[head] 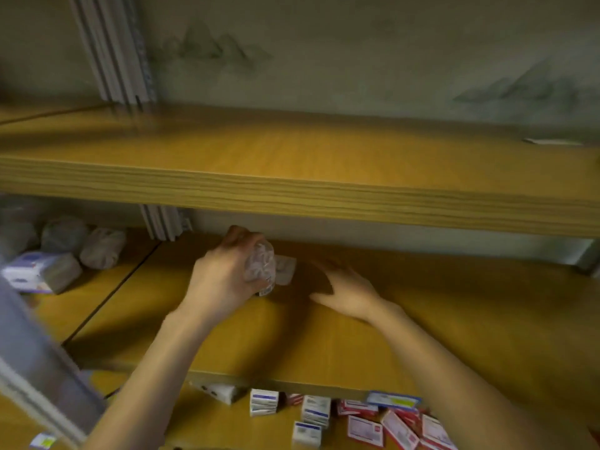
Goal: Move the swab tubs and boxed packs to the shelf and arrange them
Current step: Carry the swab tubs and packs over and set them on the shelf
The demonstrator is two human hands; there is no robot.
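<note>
My left hand [224, 271] grips a clear swab tub [259, 264] just above the middle wooden shelf [324, 336], deep under the upper board. A second clear tub [286, 268] stands right behind it, partly hidden. My right hand [347, 292] hovers open, palm down, over the shelf to the right of the tubs, holding nothing. Several white-and-blue boxed packs [263, 402] and red-and-white boxed packs [365, 430] lie on the surface below the shelf's front edge.
The upper shelf board [292, 196] overhangs the hands. Wrapped bundles [102, 248] and a white-purple pack [32, 271] sit on the shelf at the left. A grey upright post [162, 222] stands behind. A grey slanted panel [39, 368] fills the lower left.
</note>
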